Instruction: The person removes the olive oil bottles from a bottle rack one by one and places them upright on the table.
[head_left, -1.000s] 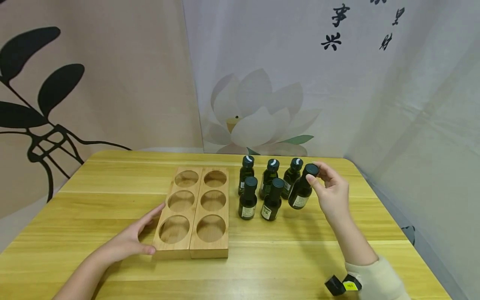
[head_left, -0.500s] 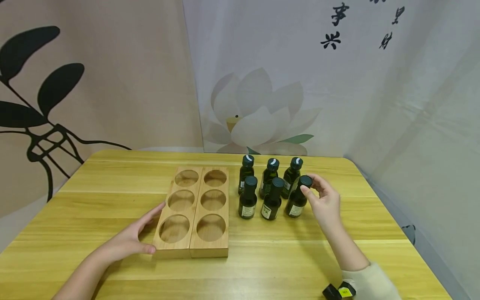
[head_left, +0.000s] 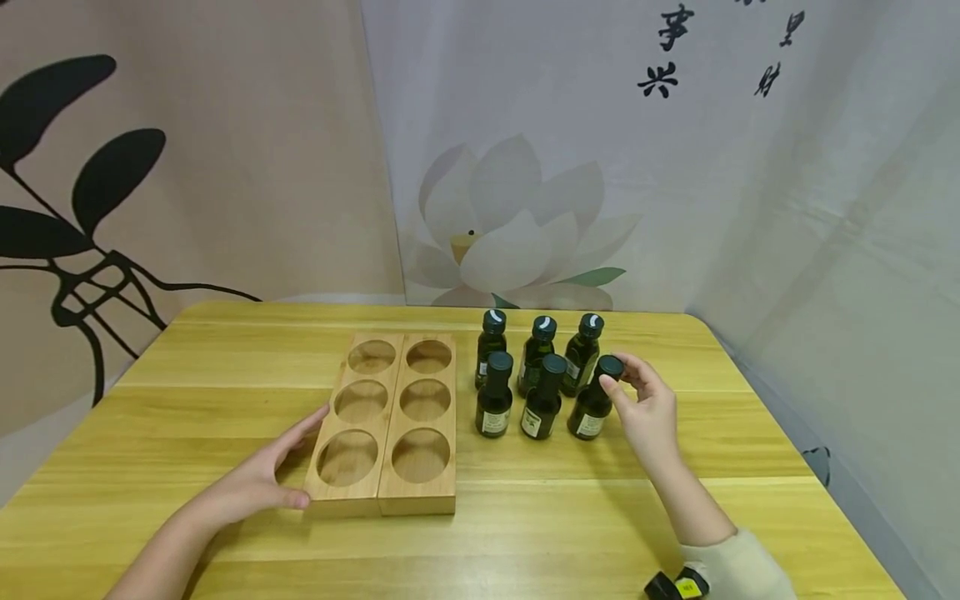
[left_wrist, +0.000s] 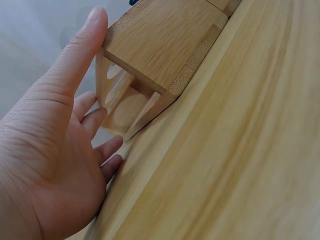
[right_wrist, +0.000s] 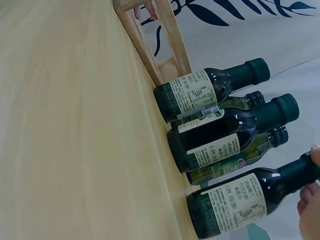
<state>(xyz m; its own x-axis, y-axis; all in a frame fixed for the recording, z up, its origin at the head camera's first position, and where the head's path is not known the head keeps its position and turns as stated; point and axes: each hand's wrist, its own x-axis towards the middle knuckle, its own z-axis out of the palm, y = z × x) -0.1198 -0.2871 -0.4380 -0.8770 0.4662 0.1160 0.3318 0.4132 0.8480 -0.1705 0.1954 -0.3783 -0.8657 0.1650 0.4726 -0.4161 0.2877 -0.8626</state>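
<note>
My right hand pinches the neck of a small dark glass bottle, just below its cap. That bottle stands upright on the table at the right end of the front row; its cream label shows in the right wrist view. Beside it are two matching dark bottles. My left hand rests against the left side of a two-part wooden rack with round holes, thumb at the near corner. In the left wrist view its fingers lie loosely along the rack's open side.
Behind the front row stand three greenish bottles with white marks on their caps. The wooden table has its far edge against a printed curtain. A black device sits at my right sleeve.
My right hand has lowered the tilted bottle leftward and toward me, standing it upright in line with the front row. The left hand and rack have stayed in place.
</note>
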